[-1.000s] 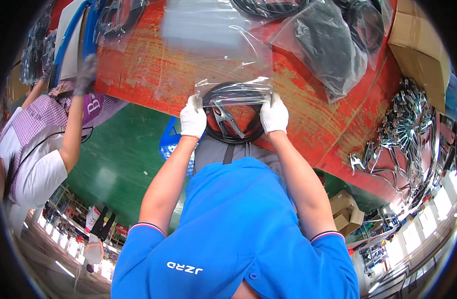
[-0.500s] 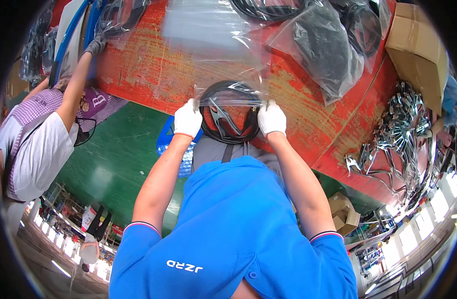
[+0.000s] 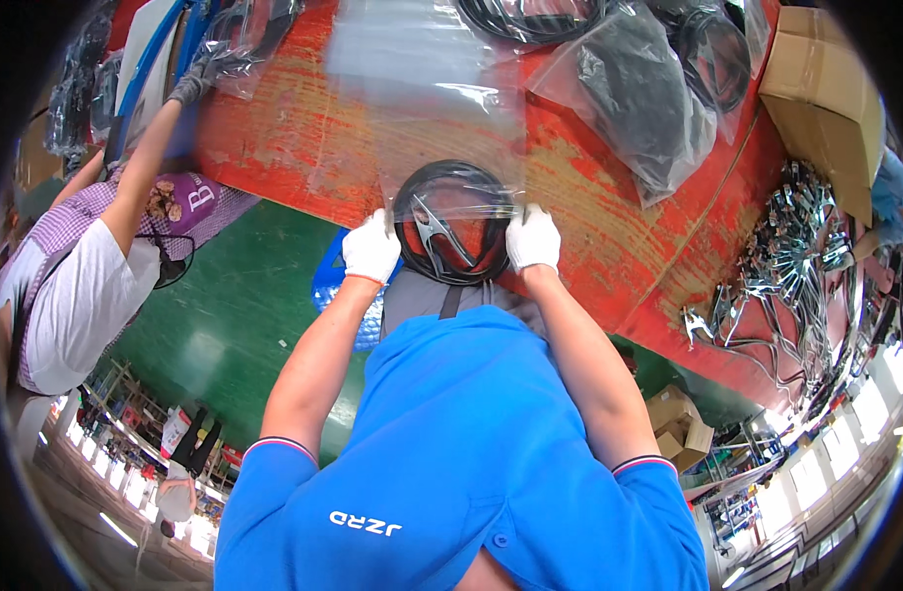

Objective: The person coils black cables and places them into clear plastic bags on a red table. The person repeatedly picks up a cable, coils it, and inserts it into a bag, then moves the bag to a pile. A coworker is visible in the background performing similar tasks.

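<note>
A clear plastic bag (image 3: 451, 138) lies at the near edge of the red table, with a coiled black cable (image 3: 409, 182) at its near end. Inside the coil shows a silver metal clamp (image 3: 434, 231). My left hand (image 3: 372, 246), in a white glove, is closed at the left side of the bag's near edge, beside the coil. Across from it, my right hand (image 3: 534, 238), also white-gloved, grips the same edge on the right. The fingertips of both hands are partly hidden by plastic and glove.
Flat clear bags (image 3: 407, 49) are stacked ahead on the worn red table (image 3: 284, 128). Bagged black cables (image 3: 638, 98) lie to the right, near a cardboard box (image 3: 821, 89). Metal clamps (image 3: 796, 246) are heaped at far right. At left, a co-worker's gloved hand (image 3: 190, 87) handles bagged cable.
Both hands have shifted slightly, the right one a little inward. The bag's edge has moved a little over the coil. The co-worker's hand at left has risen slightly.
</note>
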